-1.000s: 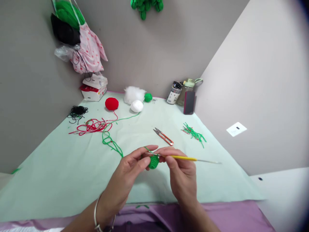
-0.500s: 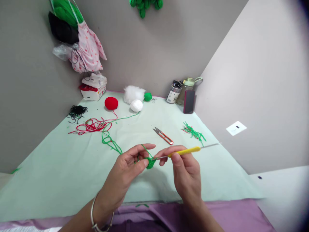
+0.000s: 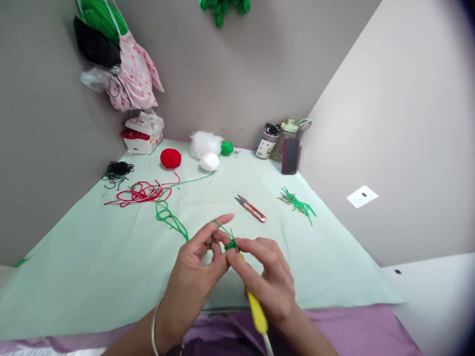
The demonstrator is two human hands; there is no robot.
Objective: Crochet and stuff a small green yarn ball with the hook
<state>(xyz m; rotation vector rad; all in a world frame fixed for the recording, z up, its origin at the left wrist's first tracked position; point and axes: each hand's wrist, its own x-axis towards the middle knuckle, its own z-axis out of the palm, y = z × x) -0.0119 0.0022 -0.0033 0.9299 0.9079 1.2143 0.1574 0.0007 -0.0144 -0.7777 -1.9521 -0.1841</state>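
My left hand (image 3: 198,269) pinches a small green crocheted piece (image 3: 230,244) between thumb and fingers, with the index finger raised and a green yarn strand (image 3: 171,221) running over it. My right hand (image 3: 269,282) grips a yellow-handled crochet hook (image 3: 256,310). Its handle points back toward me and its metal tip sits in the green piece. Both hands hover above the pale green cloth (image 3: 92,257) near its front edge.
Orange thread snips (image 3: 251,208) lie beyond the hands. Green yarn scraps (image 3: 299,204) lie to the right, tangled red yarn (image 3: 139,193) to the left. Red (image 3: 171,158), white (image 3: 210,161) and green (image 3: 227,148) yarn balls, stuffing, a jar, a bottle and a phone (image 3: 290,156) stand at the back.
My right hand has swung the crochet hook round: its handle pointed right before and now points back toward me. The left hand keeps its hold on the green piece.
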